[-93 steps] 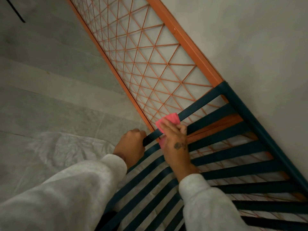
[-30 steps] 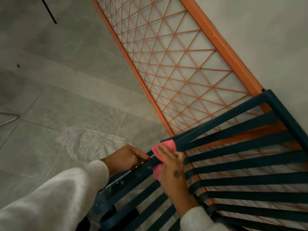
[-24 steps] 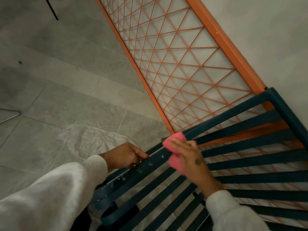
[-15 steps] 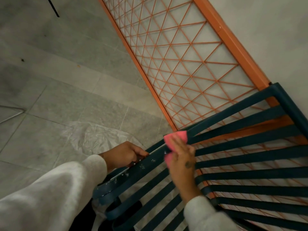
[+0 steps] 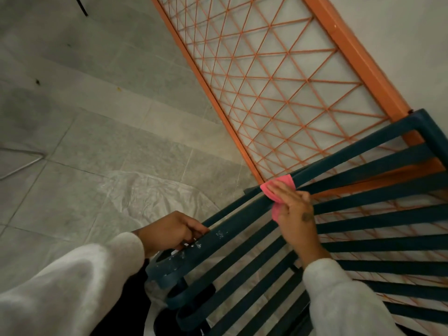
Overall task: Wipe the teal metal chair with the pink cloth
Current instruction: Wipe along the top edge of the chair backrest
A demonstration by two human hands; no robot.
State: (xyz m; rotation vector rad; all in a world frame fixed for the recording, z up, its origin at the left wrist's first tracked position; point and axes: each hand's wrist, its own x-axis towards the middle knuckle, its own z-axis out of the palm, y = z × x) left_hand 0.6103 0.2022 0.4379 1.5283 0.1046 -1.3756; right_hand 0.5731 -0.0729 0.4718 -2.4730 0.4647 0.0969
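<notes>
While the left hand [image 5: 173,229] curls over the near edge of the teal metal chair [image 5: 363,224], its fingers [image 5: 194,230] closed around the outermost slat where whitish specks mark the paint, the right hand [image 5: 294,214] lies flat farther along the same slat. Under that palm sits the pink cloth [image 5: 278,187], pressed against the metal by fingers that are nearly straight and held together rather than clenched; part of the cloth shows beyond the fingertips and another fold hangs just below the slat, beside the thumb. Whether the thumb pinches the cloth from beneath cannot be told. Both arms wear pale, fleecy sleeves [image 5: 80,282]. The chair's long dark slats fan out toward the right edge of the view and join a thicker frame bar at the upper right corner. Behind and beneath the slats stands an orange metal frame [image 5: 358,59] filled with a mesh of thin orange wire in triangles, leaning along a light wall [image 5: 400,27]. Left of it stretches a grey tiled floor [image 5: 72,132], and a crumpled sheet of clear plastic [image 5: 145,197] lies on the tiles near the left hand. A thin bent wire [image 5: 24,163] rests on the floor at the far left edge.
</notes>
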